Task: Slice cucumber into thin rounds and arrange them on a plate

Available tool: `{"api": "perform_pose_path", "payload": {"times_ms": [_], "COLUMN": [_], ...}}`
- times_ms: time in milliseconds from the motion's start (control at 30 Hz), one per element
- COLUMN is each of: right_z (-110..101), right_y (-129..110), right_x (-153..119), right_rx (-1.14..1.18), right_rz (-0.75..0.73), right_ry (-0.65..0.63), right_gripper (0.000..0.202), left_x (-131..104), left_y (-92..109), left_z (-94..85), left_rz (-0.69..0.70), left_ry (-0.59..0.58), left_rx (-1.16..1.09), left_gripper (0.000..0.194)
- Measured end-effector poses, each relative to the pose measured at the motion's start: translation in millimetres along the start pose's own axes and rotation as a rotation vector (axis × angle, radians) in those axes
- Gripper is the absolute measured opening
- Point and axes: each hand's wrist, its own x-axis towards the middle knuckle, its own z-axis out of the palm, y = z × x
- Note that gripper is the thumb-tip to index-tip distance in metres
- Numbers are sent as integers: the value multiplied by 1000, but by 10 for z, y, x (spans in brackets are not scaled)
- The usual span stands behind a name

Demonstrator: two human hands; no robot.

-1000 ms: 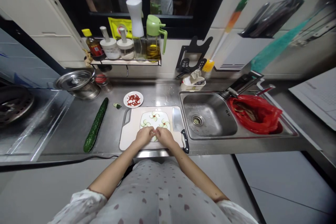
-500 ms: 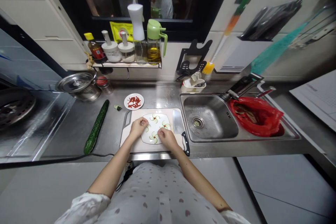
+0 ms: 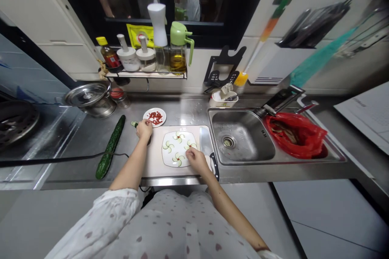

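My left hand (image 3: pixel 144 128) is at the lower left rim of the small round plate (image 3: pixel 154 124) of red pieces, its fingers pinched; whatever they hold is too small to name. The square white plate (image 3: pixel 170 160) lies on the cutting board (image 3: pixel 153 166) and bears several pinwheels of pale green-edged slices with red centres. My right hand (image 3: pixel 196 159) rests by that plate's right edge, below the right pinwheel, with thumb and fingertips together; anything between them is hidden. A knife (image 3: pixel 206 139) lies on the board's right side, its black handle toward the front.
A cucumber (image 3: pixel 111 145) lies at the left, crossed by a black cable (image 3: pixel 75 157). Behind it stand a lidded steel pot (image 3: pixel 91 99) and a jar (image 3: pixel 120 97). The sink (image 3: pixel 243 137) is at the right, with a red bag (image 3: pixel 306 141) beside it.
My left hand has moved from the square plate up and left to the plate of red pieces. My right hand has shifted slightly right. The cable now lies across the cucumber.
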Motion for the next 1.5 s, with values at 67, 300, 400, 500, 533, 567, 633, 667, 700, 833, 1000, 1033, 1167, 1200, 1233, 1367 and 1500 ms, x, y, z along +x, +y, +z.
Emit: {"api": "perform_pose_path", "payload": {"times_ms": [67, 300, 400, 500, 533, 567, 633, 667, 700, 833, 1000, 1033, 1167, 1200, 1233, 1367, 1500], "right_z": [-5, 0, 9, 7, 4, 0, -10, -15, -19, -25, -13, -12, -16, -19, -22, -28, -32], "right_y": [30, 89, 90, 90, 91, 92, 96, 99, 103, 120, 130, 133, 147, 150, 154, 156, 139], "right_x": [3, 25, 30, 28, 25, 22, 15, 12, 10, 2, -11, -13, -8, -5, -2, 2, -18], "right_rx": [1, 58, 62, 51, 48, 48, 51, 51, 52, 65, 94, 97, 91, 87, 83, 70, 74], "right_rz": [1, -10, -4, -12, -18, -22, -15, -8, 2, 10, -24, -27, -29, -30, -30, -25, -20], "right_ry": [9, 58, 60, 59, 59, 60, 61, 59, 57, 62, 103, 104, 105, 106, 107, 107, 109], "right_gripper": [25, 22, 21, 21, 21, 21, 21, 21, 21, 22, 21, 21, 21, 21, 21, 21, 21], "left_x": [32, 138, 194, 248, 266, 283, 316, 332, 348, 399, 437, 443, 471, 477, 482, 496, 507], "left_y": [16, 95, 144, 180, 185, 187, 184, 181, 178, 173, 177, 176, 156, 148, 139, 119, 132], "left_z": [40, 80, 78, 82, 86, 92, 107, 117, 128, 171, 203, 206, 209, 209, 210, 217, 235], "left_rz": [-17, 46, 61, 75, 82, 90, 108, 115, 119, 94, 57, 54, 48, 48, 49, 80, 81], "left_ry": [16, -6, -40, -63, -70, -79, -95, -103, -112, -149, -169, -166, -143, -136, -130, -139, -145], "left_rx": [68, 191, 206, 231, 244, 260, 292, 306, 316, 317, 275, 269, 250, 251, 254, 263, 257], "left_gripper": [23, 27, 28, 29, 29, 29, 29, 28, 27, 24, 23, 23, 25, 26, 25, 22, 22]}}
